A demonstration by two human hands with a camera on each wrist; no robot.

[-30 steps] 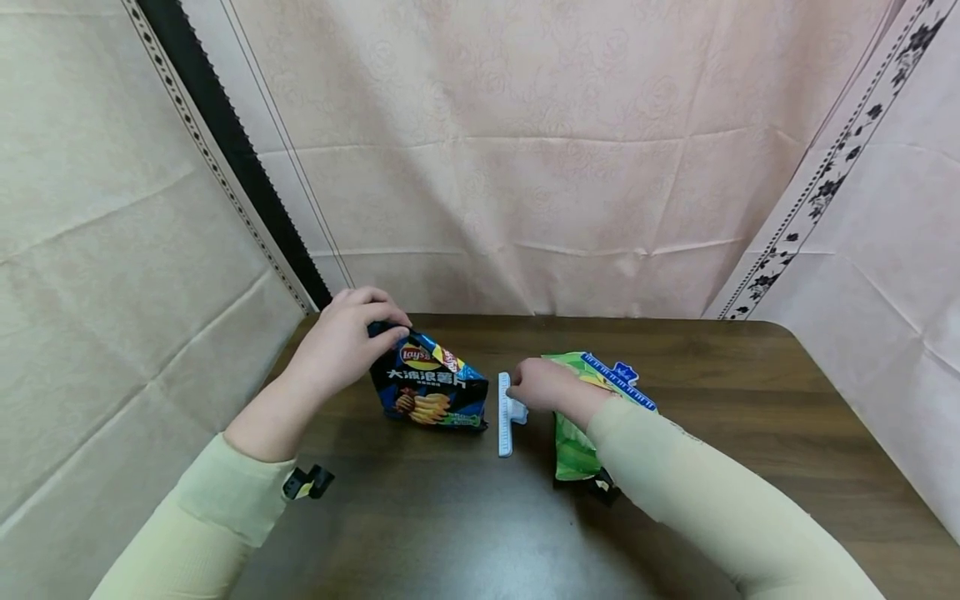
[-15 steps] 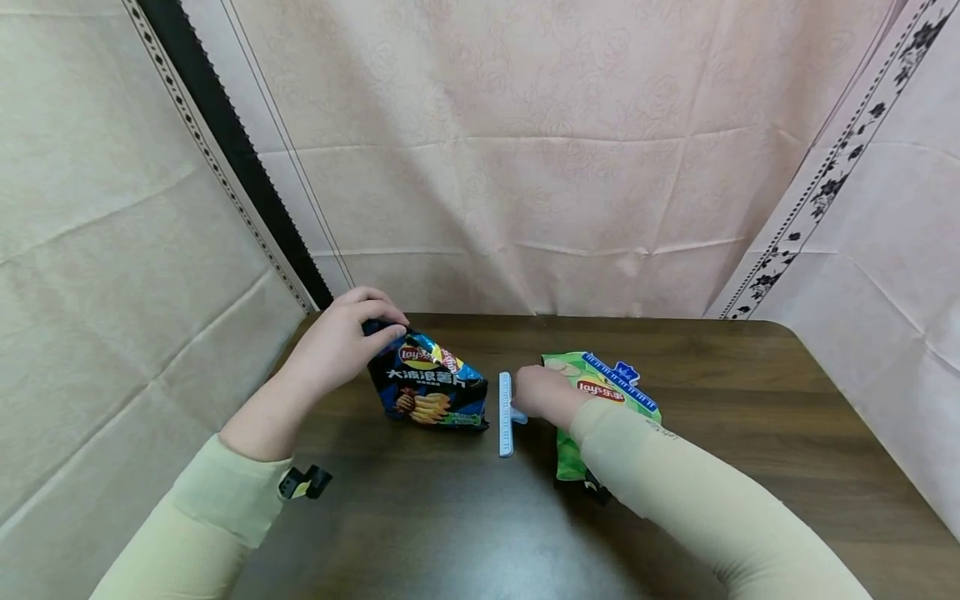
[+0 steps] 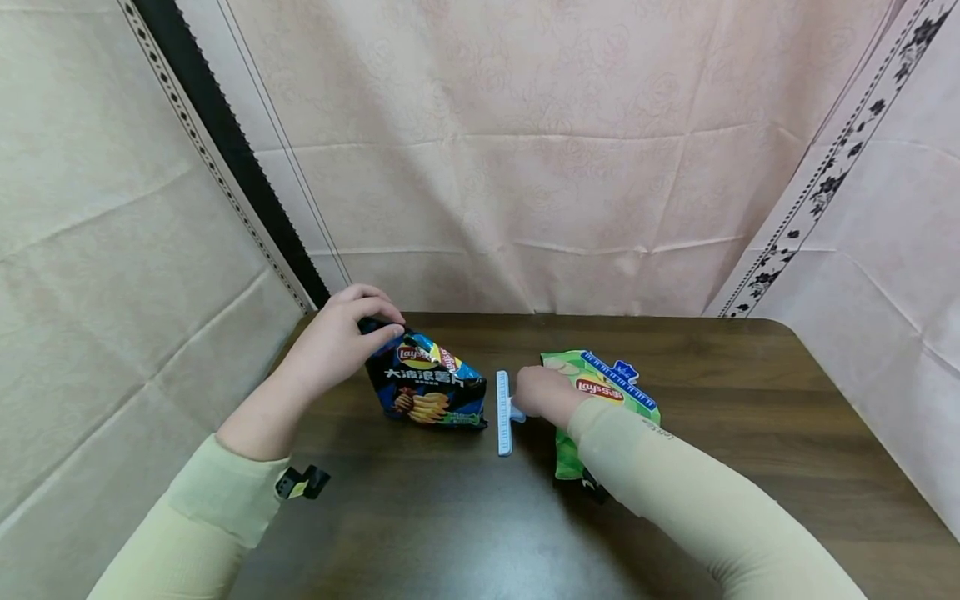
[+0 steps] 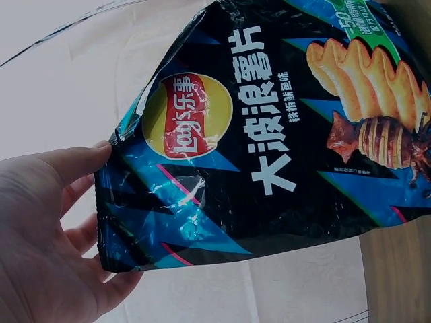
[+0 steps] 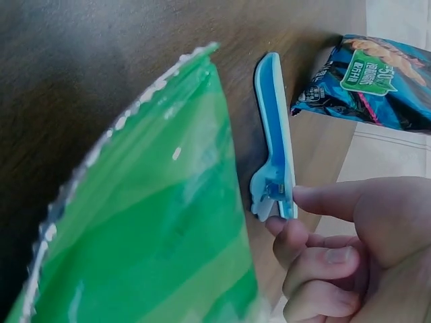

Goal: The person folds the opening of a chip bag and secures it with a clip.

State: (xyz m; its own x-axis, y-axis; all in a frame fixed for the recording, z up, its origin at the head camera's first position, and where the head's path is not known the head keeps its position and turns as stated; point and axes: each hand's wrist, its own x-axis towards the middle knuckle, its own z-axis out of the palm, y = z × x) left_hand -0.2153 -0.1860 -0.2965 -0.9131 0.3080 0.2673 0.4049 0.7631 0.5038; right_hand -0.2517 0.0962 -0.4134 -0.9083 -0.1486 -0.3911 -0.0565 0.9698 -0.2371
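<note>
My left hand (image 3: 347, 342) pinches the top edge of a black and blue Lay's chip bag (image 3: 431, 383), fingers behind it and thumb in front in the left wrist view. The bag (image 4: 269, 148) leans with its lower edge at the table. Just right of it is a light blue bag clip (image 3: 503, 417). My right hand (image 3: 546, 393) pinches the clip at its small handle, and in the right wrist view thumb and forefinger meet the clip (image 5: 275, 121) near one end. Part of the handle is hidden behind the hand in the head view.
A green Lay's bag (image 3: 568, 446) with a blue clip (image 3: 618, 381) across its top lies under and beside my right forearm. The brown wooden table (image 3: 420, 517) ends at a pale cloth backdrop (image 3: 525, 167), with more cloth on both sides.
The right hand has shifted slightly lower over the clip's handle, and its forearm has moved left, uncovering the green bag's label. The left hand and black bag have drifted slightly left.
</note>
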